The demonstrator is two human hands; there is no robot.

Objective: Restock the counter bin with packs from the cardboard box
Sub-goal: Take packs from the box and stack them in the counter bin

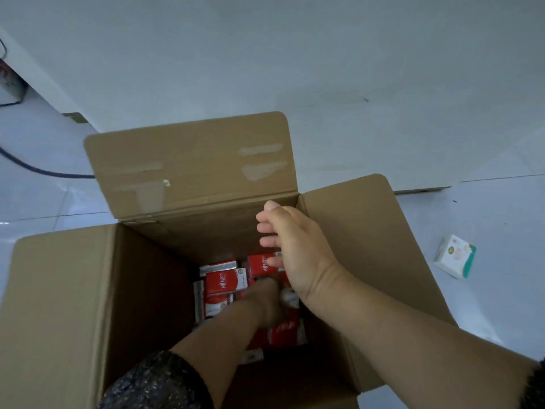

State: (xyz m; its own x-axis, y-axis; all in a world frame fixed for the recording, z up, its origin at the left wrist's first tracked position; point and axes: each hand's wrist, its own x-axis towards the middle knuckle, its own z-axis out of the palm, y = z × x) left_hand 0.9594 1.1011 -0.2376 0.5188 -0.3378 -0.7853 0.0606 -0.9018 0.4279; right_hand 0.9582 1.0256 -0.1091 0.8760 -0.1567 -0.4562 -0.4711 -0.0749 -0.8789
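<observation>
A big open cardboard box (141, 290) stands on the floor with its flaps spread out. Several red packs (225, 281) lie jumbled at its bottom. My left hand (267, 302) reaches deep into the box and sits down among the red packs. It is dim and blurred, so its grip is unclear. My right hand (290, 246) hovers higher up, over the box's far right corner, with loosely curled fingers and nothing in it. No counter bin is in view.
A small white and green pack (454, 256) lies on the tiled floor right of the box. A black cable (35, 169) runs across the floor at the left. A pale wall (324, 69) rises just behind the box.
</observation>
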